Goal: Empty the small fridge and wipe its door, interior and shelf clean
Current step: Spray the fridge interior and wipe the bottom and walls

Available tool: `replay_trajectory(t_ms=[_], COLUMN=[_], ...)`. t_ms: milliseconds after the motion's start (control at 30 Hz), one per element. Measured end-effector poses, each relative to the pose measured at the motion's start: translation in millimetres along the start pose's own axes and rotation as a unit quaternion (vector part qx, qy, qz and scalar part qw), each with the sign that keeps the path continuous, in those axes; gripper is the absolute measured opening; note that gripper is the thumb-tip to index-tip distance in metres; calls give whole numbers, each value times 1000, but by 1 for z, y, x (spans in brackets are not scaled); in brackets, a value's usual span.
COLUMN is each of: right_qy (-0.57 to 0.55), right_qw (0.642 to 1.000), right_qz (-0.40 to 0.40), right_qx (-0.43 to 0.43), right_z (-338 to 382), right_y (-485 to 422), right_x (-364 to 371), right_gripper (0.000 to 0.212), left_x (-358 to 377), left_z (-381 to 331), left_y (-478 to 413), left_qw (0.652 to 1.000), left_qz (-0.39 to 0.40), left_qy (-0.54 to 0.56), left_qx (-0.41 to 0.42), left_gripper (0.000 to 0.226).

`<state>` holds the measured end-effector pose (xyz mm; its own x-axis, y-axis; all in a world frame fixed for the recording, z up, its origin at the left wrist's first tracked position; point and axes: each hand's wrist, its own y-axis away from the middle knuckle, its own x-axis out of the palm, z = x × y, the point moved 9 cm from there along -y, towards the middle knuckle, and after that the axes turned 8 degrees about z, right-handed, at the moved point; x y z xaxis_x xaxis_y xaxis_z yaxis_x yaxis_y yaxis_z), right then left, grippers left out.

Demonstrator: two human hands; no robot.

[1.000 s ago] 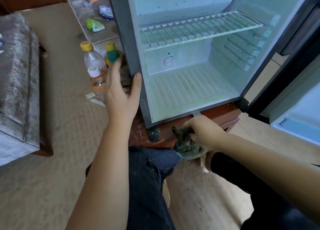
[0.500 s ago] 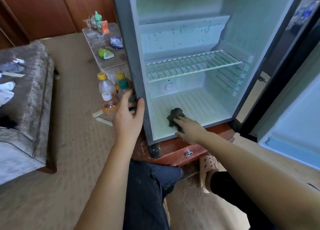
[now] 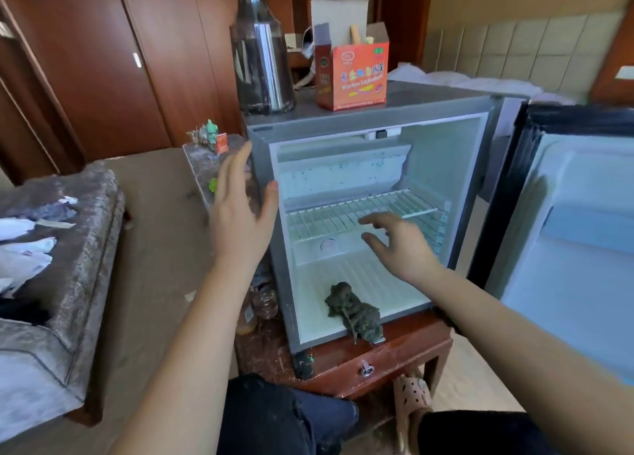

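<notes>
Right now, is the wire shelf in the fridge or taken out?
In. The wire shelf sits level across the inside of the fridge; the right hand is open in front of it, gripping nothing.

Crumpled cloth rag [image 3: 355, 312] — wire shelf [image 3: 360, 214].

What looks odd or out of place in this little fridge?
A crumpled dark rag lies loose on the fridge floor, with one end hanging over the front lip. The upper inner panel is dotted with dark specks that look like grime or mould. Crumbs litter the wooden stand underneath.
</notes>
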<state>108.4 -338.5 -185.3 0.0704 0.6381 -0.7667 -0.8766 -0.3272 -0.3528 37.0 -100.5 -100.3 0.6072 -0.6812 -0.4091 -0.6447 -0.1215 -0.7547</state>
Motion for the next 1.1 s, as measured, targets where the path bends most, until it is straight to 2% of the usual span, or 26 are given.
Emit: replay_trajectory(t_ms=[133,233,300,367,467,533,600,767,900,967,1100], right_qy=[-72,-97,-92,-88,-119,-147,-166,-129,-129,-155,-190], right_qw=[982,963,964,976,987,986,983,986,987,980,968], right_qz=[-146,-185,-174,-138,-89,-72,-76,-102,-95,-117,-157], right_qx=[-93,-168,-177,-141,-68,-33,-25,-16,-31,-38,-55], right_z=[85,152,186,201,193,185,183,183,189,189,182], right_y=[-16,-39,-67,-103,-148,-164,-171,-172,-143,-113,-48], right_x=[-81,-110,-112,-101,-75,-64,-63,-77,-92,-106,-125], right_gripper=[17,23,41,69,101,112,111,81,73,68,68], left_x=[-16,-15,-14,-14,-12,-9,-8,-10,-23,-29,-16], left_z=[-25,-25,-23,-21,-19,-18,-17,-14,-10,-20,-72], left_y=[-37,-52,-53,-53,-51,-47,-45,-45,-47,-50,-50], left_qw=[998,995,996,996,996,996,996,996,987,985,973], left_qz=[3,32,36,33,51,63,67,90,99,97,155], left_qy=[-37,-79,-71,-60,-49,-41,-33,10,93,102,167], left_qx=[42,43,50,53,47,45,41,21,-85,-96,-38], left_gripper=[51,36,33,34,36,40,42,41,38,54,80])
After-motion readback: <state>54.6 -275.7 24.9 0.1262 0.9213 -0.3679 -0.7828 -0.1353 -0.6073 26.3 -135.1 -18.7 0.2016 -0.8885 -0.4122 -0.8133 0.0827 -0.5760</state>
